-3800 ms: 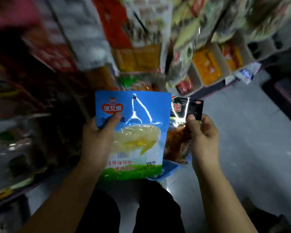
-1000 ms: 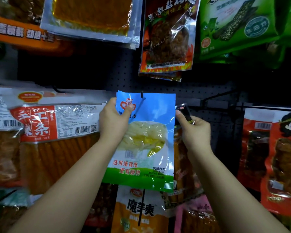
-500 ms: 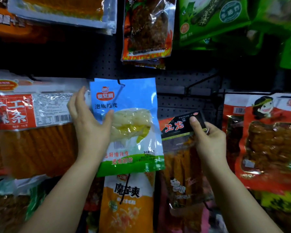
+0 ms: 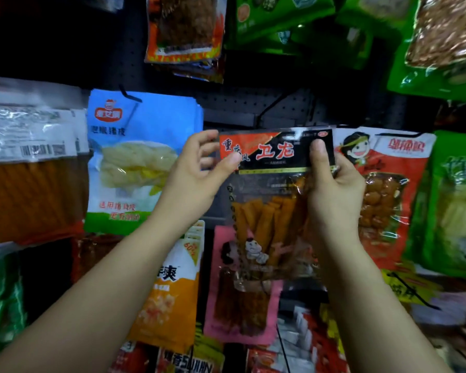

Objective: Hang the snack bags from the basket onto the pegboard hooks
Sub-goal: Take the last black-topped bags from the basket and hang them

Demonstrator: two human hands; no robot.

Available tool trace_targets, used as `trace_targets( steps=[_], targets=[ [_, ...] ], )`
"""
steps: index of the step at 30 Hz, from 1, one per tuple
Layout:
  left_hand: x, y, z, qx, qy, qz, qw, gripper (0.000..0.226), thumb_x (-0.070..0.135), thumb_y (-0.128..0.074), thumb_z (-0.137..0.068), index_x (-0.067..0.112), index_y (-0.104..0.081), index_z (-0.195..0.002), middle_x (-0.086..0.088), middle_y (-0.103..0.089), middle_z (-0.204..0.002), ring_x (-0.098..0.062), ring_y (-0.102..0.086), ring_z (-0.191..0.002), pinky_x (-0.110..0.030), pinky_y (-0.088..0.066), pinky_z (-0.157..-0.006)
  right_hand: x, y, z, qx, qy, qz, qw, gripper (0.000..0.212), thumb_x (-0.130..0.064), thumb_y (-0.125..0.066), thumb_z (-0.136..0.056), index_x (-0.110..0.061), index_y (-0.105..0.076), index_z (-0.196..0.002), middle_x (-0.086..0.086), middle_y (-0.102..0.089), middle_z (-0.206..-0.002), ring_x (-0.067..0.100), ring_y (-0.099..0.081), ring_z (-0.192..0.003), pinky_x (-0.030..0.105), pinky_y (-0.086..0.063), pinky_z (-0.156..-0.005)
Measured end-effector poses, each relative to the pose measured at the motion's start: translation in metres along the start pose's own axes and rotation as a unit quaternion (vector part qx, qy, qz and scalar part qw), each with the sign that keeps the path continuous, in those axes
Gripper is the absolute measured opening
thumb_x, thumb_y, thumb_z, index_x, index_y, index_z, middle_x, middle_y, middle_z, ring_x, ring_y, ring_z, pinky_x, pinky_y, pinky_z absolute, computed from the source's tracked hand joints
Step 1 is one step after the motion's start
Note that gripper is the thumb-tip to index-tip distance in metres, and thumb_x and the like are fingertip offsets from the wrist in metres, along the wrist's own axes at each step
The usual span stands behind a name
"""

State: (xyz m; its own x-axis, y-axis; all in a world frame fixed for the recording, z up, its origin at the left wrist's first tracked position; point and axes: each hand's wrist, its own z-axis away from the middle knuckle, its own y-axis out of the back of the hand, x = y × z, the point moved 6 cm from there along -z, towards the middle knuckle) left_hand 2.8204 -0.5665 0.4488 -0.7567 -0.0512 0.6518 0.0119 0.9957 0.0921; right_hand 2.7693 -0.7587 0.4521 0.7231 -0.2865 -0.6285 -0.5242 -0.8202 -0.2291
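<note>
Both hands held one snack bag up in front of the dark pegboard wall [image 4: 253, 103]. It was a clear plastic bag with a black and red top strip and orange sticks inside [image 4: 273, 189]. The right hand [image 4: 331, 195] gripped its right top corner, with the thumb pressed flat on the front of the strip. The left hand [image 4: 197, 173] pinched the left top corner between thumb and fingers, and the other fingers were spread loose. The two hands were apart, one at each top corner, so the strip was pulled flat between them. The bag hung just below a thin black metal hook [image 4: 269, 109] that stuck out of the wall and looked bare. The bag was not on it yet. To the left, a blue and white bag with pale yellow strips [image 4: 135, 162] already hung on its own hook. The bag in the hands looked light, soft and floppy, and its shiny plastic looked a bit slippery. The top strip looked like the stiffest part, so the corners seemed the best place to hold it. I could not see a hang hole in the strip.
</note>
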Motion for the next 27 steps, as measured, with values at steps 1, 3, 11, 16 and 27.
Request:
trace_targets(
  steps=[1, 3, 11, 16, 27],
  targets=[
    [0.000, -0.007, -0.002, -0.010, 0.009, 0.042, 0.999, 0.051, 0.054, -0.060, -0.070, 0.038, -0.043, -0.115, 0.026, -0.056, -0.106, 0.017, -0.057, -0.094, -0.005, -0.046, -0.083, 0.001, 0.002, -0.002, -0.003, -0.012, -0.011, 1.000, 0.046, -0.041, -0.054, -0.095, -0.002, -0.052, -0.071, 0.031, -0.052, -0.069, 0.025, -0.043, -0.058, 0.031, -0.035, -0.059],
    [0.001, -0.019, -0.006, -0.022, 0.013, 0.098, 0.995, 0.047, 0.049, -0.066, -0.070, 0.035, -0.048, -0.112, 0.015, -0.068, -0.103, 0.002, -0.065, -0.098, -0.023, -0.052, -0.089, 0.003, 0.004, -0.005, -0.006, -0.032, -0.032, 0.999, 0.040, -0.045, -0.052, -0.094, -0.009, -0.058, -0.078, 0.018, -0.053, -0.066, 0.019, -0.050, -0.064, 0.031, -0.040, -0.062],
    [0.023, -0.025, -0.029, 0.023, -0.079, 0.063, 0.995, 0.018, 0.021, -0.066, -0.087, 0.038, -0.061, -0.091, 0.016, -0.072, -0.090, -0.005, -0.068, -0.089, -0.024, -0.055, -0.077, -0.008, 0.011, -0.028, -0.048, -0.015, -0.032, 0.998, 0.028, -0.031, -0.060, -0.093, -0.002, -0.061, -0.090, 0.041, -0.053, -0.100, 0.037, -0.059, -0.076, 0.050, -0.050, -0.078],
    [0.037, -0.030, -0.042, 0.018, -0.101, 0.052, 0.993, 0.015, 0.024, -0.065, -0.088, 0.035, -0.061, -0.096, 0.015, -0.072, -0.096, -0.004, -0.067, -0.092, -0.030, -0.055, -0.084, -0.022, 0.006, -0.049, -0.078, -0.008, -0.049, 0.996, 0.013, -0.031, -0.064, -0.089, -0.021, -0.067, -0.081, 0.002, -0.074, -0.082, 0.022, -0.072, -0.086, 0.050, -0.056, -0.085],
    [0.077, -0.036, -0.079, 0.025, -0.126, 0.070, 0.989, 0.016, 0.018, -0.064, -0.089, 0.029, -0.060, -0.099, 0.005, -0.071, -0.100, -0.012, -0.068, -0.094, -0.040, -0.054, -0.088, -0.055, -0.002, -0.093, -0.045, 0.059, -0.027, 0.997, 0.016, -0.028, -0.063, -0.091, -0.020, -0.065, -0.077, -0.003, -0.068, -0.074, 0.008, -0.063, -0.067, 0.025, -0.047, -0.058]
  ],
)
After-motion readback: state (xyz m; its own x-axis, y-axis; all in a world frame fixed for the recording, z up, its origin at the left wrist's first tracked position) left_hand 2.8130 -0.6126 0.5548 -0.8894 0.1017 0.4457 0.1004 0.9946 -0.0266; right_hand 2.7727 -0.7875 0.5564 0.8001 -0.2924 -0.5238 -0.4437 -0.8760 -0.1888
